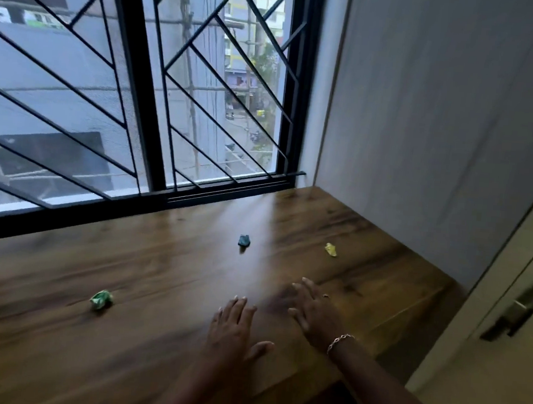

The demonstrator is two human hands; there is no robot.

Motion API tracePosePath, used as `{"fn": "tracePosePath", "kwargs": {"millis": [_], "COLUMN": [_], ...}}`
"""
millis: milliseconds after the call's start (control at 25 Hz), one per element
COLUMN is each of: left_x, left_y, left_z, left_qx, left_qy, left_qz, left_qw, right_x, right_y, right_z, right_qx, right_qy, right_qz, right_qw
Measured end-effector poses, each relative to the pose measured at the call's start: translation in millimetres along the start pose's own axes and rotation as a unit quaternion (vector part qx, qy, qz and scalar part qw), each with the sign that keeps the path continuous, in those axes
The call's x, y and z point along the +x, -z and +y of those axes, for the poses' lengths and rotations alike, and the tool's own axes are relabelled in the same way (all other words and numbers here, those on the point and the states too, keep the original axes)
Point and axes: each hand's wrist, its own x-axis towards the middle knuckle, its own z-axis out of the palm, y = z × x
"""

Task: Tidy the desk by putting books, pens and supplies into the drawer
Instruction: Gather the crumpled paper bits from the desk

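Both hands flat and spread near the desk's [157,273] front-right edge — left hand [232,330], right hand [313,314] — three crumpled scraps scattered well apart beyond.

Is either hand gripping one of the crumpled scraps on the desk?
No: the left hand and right hand are spread open over the desk, holding nothing.
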Motion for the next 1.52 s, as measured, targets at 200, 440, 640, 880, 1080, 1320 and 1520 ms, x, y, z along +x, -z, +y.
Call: {"fn": "tracePosePath", "kwargs": {"millis": [200, 440, 640, 880, 1080, 1320, 1520], "left_x": [70.0, 121.9, 145.9, 178.1, 231.1, 227.6, 182.5], "left_y": [-9.2, -7.0, -7.4, 0.1, 9.0, 9.0, 4.2], "left_z": [-8.4, -23.5, -28.9, -36.1, -51.4, -41.0, -41.2], "left_qx": [-0.048, -0.105, -0.128, -0.130, -0.033, -0.063, -0.227], "left_qy": [0.002, 0.015, 0.047, 0.099, 0.153, 0.167, 0.228], "left_qz": [0.000, 0.008, 0.020, 0.161, 0.085, 0.113, 0.202], "left_qw": [0.999, 0.994, 0.990, 0.973, 0.984, 0.977, 0.925], "right_x": [82.5, 142.7, 142.2, 155.8, 183.6, 197.3, 202.0], "right_y": [4.4, -4.1, -10.7, -9.5, -15.5, -30.3, -30.3], "right_z": [70.8, 125.6, 143.5, 150.7, 127.1, 107.0, 64.2], "right_qx": [-0.048, -0.042, -0.009, 0.080, 0.179, 0.239, 0.281], "right_qy": [-0.039, -0.108, -0.145, -0.183, -0.093, -0.033, 0.059], "right_qz": [-0.089, -0.123, -0.070, 0.001, -0.032, -0.063, -0.066], "right_qw": [0.994, 0.986, 0.987, 0.980, 0.979, 0.969, 0.956]}}
